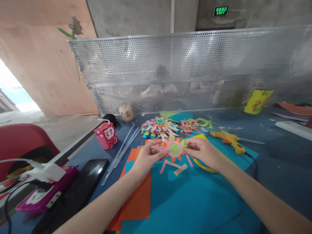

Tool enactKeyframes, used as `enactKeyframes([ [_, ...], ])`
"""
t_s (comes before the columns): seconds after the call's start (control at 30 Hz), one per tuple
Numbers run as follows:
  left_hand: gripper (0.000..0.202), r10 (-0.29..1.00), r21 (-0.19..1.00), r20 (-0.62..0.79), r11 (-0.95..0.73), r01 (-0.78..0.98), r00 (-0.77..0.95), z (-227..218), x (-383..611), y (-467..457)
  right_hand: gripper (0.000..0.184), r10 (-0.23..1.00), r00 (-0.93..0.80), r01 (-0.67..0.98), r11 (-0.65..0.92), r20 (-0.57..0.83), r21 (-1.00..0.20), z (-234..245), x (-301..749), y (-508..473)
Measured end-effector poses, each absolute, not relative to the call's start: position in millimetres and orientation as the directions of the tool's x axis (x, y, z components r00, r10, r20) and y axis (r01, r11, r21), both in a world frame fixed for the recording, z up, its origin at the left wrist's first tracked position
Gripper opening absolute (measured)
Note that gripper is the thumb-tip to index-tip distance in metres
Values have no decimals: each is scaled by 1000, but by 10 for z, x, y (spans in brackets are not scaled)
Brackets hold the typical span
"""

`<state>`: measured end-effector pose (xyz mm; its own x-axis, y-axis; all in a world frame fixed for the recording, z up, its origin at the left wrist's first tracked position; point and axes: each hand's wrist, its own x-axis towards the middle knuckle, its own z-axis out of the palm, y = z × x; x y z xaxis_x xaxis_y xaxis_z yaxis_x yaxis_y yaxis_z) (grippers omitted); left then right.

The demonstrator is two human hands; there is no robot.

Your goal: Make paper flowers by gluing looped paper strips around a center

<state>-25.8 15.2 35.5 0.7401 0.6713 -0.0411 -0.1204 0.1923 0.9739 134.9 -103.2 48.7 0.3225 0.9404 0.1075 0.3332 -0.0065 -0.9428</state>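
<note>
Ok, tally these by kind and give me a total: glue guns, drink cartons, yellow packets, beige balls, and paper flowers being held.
Glue gun: 1
Drink carton: 1
Yellow packet: 1
Beige ball: 1
Paper flower, pinched between left hand and right hand: 1
Total: 5

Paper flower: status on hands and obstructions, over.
Left hand, right hand both pinch paper flower above blue sheet. Glue gun lies apart. Nothing blocking.
</note>
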Motion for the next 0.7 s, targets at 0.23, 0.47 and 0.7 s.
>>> enactKeyframes([
  [0.23,51,676,987,-4,119,-104,737,387,-272,126,30,946,301,369,3,122,-929,460,1352,-1026],
  [0.47,36,733,980,185,-87,-179,655,411,-310,160,25,952,270,365,39,146,-930,438,1352,-1039],
  [0.7,40,679,959,255,-90,-267,688,484,-334,151,20,976,191,355,29,103,-934,365,1333,-1044],
])
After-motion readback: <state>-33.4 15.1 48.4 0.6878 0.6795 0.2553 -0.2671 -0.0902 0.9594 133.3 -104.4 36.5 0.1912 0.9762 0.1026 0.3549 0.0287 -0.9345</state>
